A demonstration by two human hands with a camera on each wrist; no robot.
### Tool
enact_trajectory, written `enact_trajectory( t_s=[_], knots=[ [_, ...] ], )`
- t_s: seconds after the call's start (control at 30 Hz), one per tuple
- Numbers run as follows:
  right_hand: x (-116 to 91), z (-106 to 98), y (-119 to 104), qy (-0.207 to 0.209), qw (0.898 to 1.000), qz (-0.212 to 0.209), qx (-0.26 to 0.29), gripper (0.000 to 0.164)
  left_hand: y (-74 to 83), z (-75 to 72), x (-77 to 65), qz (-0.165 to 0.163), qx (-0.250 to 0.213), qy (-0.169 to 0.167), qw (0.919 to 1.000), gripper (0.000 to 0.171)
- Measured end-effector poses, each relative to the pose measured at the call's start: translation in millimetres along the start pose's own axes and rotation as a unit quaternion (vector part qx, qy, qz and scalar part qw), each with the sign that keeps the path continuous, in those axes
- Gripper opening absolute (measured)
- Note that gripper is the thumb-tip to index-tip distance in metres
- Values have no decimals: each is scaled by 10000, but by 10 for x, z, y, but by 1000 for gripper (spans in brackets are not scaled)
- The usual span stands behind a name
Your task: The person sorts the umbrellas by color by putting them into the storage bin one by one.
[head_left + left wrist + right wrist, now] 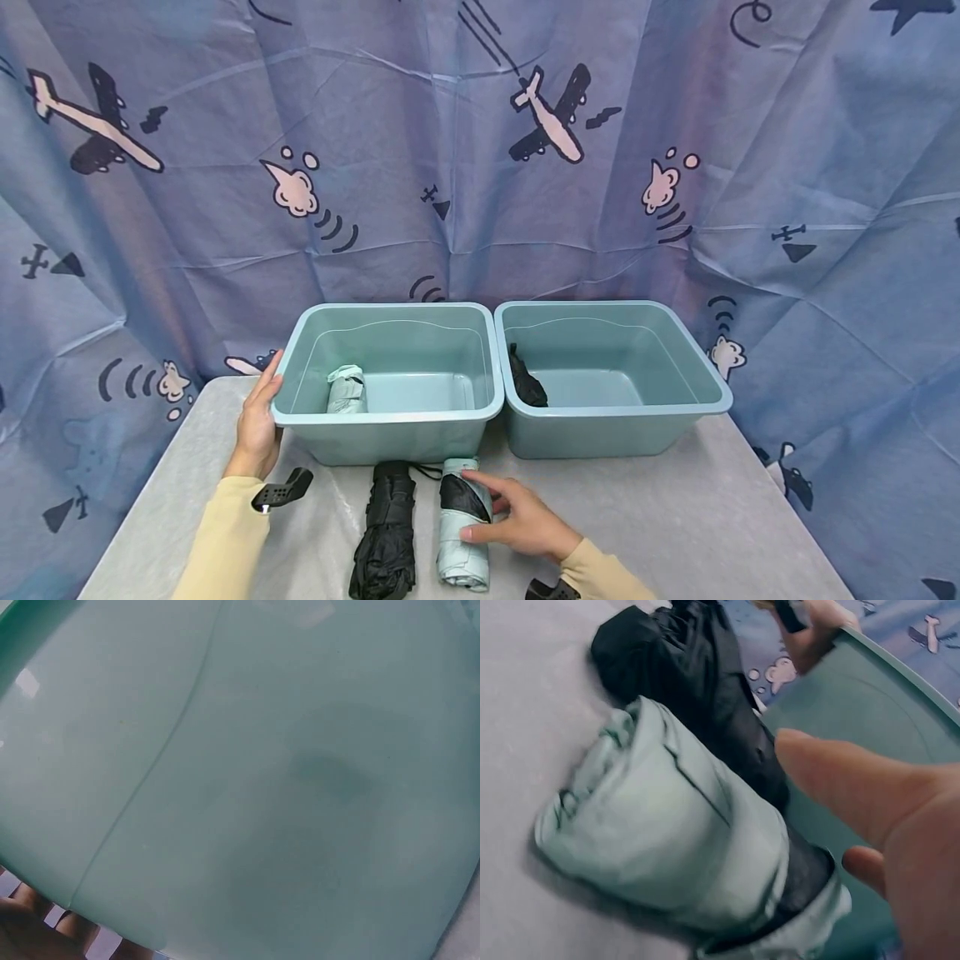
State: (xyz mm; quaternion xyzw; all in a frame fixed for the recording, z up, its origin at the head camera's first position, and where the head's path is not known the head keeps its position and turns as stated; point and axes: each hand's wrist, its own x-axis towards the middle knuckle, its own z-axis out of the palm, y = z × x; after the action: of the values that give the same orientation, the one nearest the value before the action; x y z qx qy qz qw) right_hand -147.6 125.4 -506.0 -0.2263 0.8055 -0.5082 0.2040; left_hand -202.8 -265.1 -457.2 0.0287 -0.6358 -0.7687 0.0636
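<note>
My left hand (258, 427) rests against the outer left side of the left bin (382, 433), its fingers straight along the wall below the rim. On the table, my right hand (525, 518) hovers at a rolled pale green folding umbrella (463, 558) with a black band. Its thumb and forefinger are spread over the umbrella, not visibly pinching it. In the right wrist view, the pale green umbrella (682, 832) lies beside a black folding umbrella (705, 697). That black umbrella (386, 533) has a cord loop near the bin.
A pale green rolled bundle (347, 390) lies in the left bin. The matching right bin (615, 429) contains a black bundle (527, 379) at its left wall. Both bins stand on a grey-covered table (697, 525) before a patterned blue curtain (480, 192).
</note>
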Motion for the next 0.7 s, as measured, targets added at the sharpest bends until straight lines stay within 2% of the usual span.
enact_trajectory(
  t_s=[0.37, 0.7],
  knots=[
    [126, 308, -112, 449, 9909, 249, -1245, 75, 12, 11, -9, -39, 35, 45, 10000, 58],
    [265, 415, -226, 319, 9878, 517, -1431, 77, 15, 20, -5, -60, 20, 71, 10000, 58]
  ],
)
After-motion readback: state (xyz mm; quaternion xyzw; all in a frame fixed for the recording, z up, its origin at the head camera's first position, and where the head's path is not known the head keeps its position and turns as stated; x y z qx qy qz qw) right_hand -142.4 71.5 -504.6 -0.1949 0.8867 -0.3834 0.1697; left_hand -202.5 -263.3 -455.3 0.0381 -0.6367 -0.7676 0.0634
